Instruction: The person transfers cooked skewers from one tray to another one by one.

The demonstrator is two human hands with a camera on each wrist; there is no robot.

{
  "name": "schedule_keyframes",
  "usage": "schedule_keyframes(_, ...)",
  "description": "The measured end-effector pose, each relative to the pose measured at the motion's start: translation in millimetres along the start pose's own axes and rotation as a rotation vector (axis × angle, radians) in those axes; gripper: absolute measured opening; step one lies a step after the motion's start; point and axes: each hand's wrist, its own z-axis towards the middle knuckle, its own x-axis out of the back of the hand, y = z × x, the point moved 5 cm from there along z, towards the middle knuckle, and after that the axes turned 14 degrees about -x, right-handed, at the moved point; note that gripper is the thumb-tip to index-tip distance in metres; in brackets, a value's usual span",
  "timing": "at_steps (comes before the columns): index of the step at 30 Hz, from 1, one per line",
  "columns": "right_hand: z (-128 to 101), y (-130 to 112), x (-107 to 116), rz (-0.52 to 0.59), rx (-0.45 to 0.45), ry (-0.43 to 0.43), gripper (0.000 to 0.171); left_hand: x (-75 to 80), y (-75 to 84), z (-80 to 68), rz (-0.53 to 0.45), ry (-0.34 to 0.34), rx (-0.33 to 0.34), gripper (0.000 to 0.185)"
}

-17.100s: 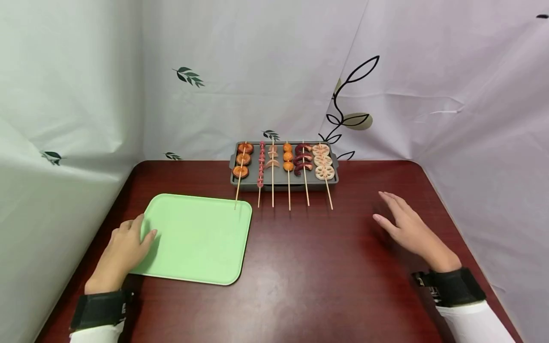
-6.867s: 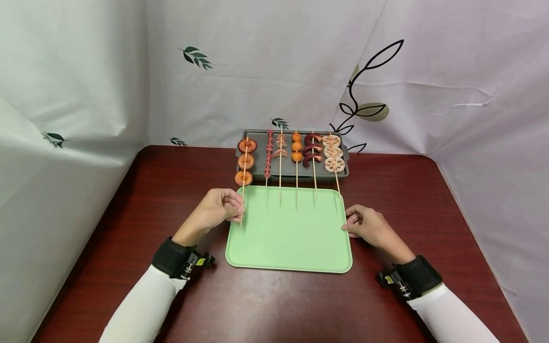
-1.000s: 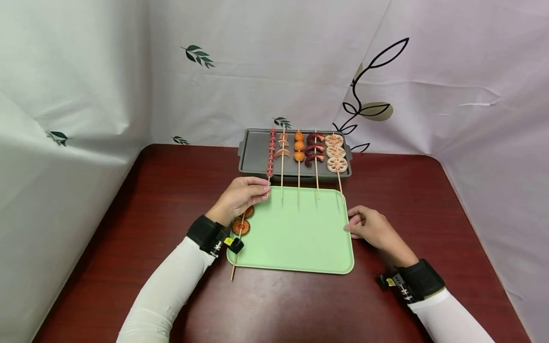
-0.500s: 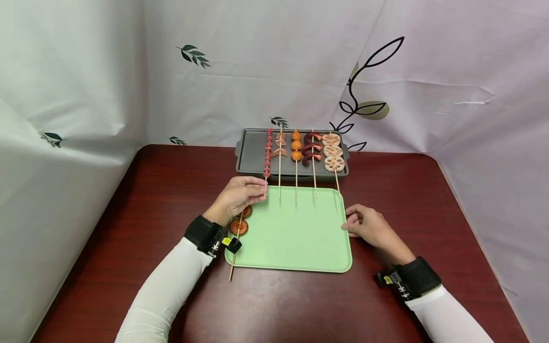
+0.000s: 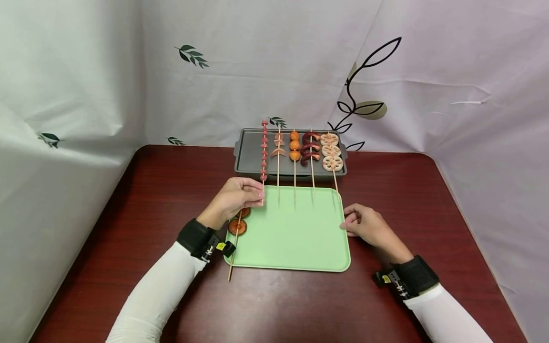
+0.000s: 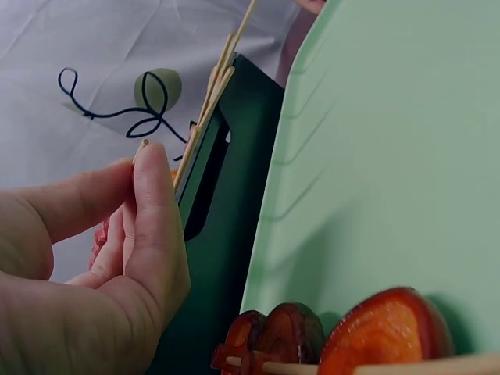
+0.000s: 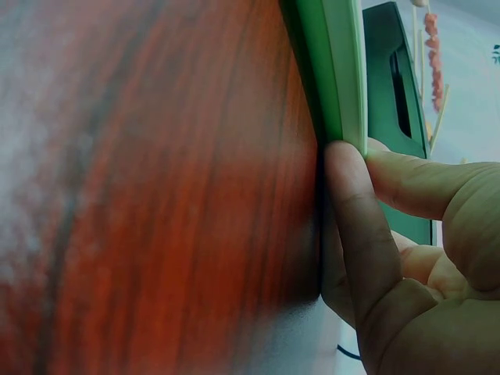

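The desk spreads past the green tray, whose middle and right offer open room; the grey pan stands behind. The right grip pinches the tray's right edge, the left grip the pink skewer's stick — raised over the pan's front edge. One mushroom skewer already lies along the tray's left edge, stick overhanging; four other skewers remain on the pan.

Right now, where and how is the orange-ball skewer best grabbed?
Probably pinch the orange-ball skewer by the near end of its bare stick, coming from the near side: that end juts past the front edge of the grill pan, while the three balls sit on it between neighbouring skewers.
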Motion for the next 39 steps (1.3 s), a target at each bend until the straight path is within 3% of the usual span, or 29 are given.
schedule_keyframes(5, 0.1, 0.1, -0.8, 0.006, 0.000, -0.005, 0.043, -1.5, -0.5, -10.3, 0.076, -0.034, 0.011, 0.036)
schedule_keyframes(22, 1.2, 0.5, 0.1, 0.008, 0.008, 0.001, 0.041, -13.7, -1.6, -39.1, 0.140, -0.108, -0.011, 0.032)
schedule_keyframes(29, 0.6, -0.7, 0.5, 0.002, 0.009, 0.010, 0.041, -17.5, -8.4, -51.0, 0.148, -0.131, -0.019, 0.025)
schedule_keyframes(39, -0.3, -1.7, -0.2, -0.003, -0.002, 0.007, 0.041, -23.0, -19.2, -75.7, 0.139, -0.140, 0.018, 0.025)
